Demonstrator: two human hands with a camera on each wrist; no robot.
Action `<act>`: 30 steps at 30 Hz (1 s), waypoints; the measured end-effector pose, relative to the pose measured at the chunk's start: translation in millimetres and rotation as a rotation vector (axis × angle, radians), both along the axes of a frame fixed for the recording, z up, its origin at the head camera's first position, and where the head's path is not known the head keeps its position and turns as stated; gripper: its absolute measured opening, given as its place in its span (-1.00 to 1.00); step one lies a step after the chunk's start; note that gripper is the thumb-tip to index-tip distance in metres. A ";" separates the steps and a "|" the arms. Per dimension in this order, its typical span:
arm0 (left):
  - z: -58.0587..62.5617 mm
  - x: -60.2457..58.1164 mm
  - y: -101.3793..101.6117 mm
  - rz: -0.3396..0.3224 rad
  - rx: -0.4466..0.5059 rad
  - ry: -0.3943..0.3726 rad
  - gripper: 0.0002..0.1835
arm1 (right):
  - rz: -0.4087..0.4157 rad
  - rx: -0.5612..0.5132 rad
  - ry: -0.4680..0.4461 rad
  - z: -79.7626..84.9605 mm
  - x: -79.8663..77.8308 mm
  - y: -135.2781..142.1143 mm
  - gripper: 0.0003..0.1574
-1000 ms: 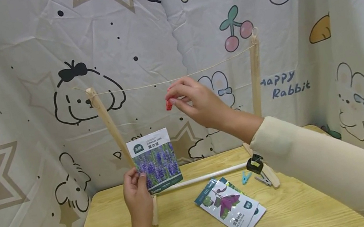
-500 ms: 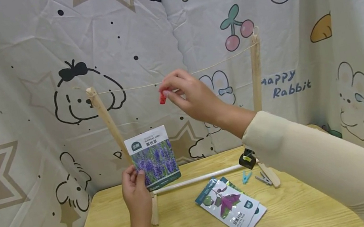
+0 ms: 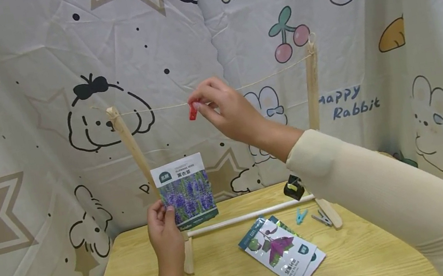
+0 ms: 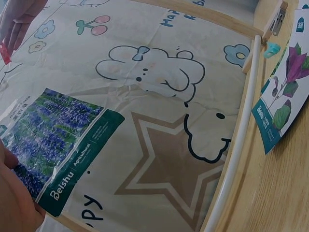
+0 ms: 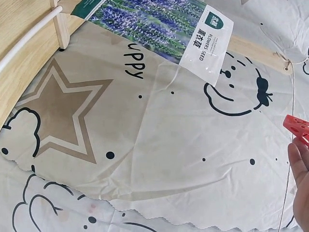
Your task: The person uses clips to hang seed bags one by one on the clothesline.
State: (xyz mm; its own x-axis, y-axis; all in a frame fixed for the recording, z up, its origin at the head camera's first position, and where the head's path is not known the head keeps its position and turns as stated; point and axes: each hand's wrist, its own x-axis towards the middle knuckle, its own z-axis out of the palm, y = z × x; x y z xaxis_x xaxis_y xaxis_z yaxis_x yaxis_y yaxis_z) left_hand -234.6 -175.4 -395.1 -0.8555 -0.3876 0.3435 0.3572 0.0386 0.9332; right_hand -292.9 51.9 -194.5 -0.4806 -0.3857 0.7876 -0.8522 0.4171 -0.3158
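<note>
My left hand (image 3: 164,233) grips the lower left edge of a flower seed packet (image 3: 187,195) with purple blooms, held upright above the table. In the left wrist view the same packet (image 4: 63,140) shows its green bottom band. Higher up, my right hand (image 3: 220,106) pinches a red clothespin (image 3: 192,111) at the string (image 3: 163,108) tied between two wooden posts. In the right wrist view the red clothespin (image 5: 295,126) overlaps the string; whether it clamps the string I cannot tell. The packet hangs below the string, apart from it.
On the table (image 3: 221,265) lie overlapping seed packets (image 3: 282,252), a blue clothespin (image 3: 301,215) and a grey clothespin (image 3: 321,218). A left post (image 3: 130,146), right post (image 3: 312,88) and white rod (image 3: 252,214) form the frame. A patterned curtain (image 3: 170,44) hangs behind.
My right hand has moved up and slightly left, bringing the red clothespin from below the string to its level. The left hand with the seed packet has risen slightly.
</note>
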 end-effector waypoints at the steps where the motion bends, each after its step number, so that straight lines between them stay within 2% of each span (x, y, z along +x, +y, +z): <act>1: 0.2 -0.1 -0.1 0.002 -0.001 -0.002 -0.71 | -0.004 0.003 -0.001 0.8 -0.2 -0.8 -0.79; 9: 4.3 -1.4 -0.9 -0.008 0.009 -0.016 -0.67 | -0.013 0.023 0.021 8.1 -3.1 -7.7 -0.78; 21: 10.4 -4.4 -0.2 -0.010 -0.005 0.056 -0.72 | -0.029 0.043 0.033 21.5 -6.5 -16.6 -0.75; 30: 14.6 -6.4 -1.0 0.003 -0.012 0.034 -0.68 | -0.035 0.038 0.036 27.5 -8.7 -24.4 -0.75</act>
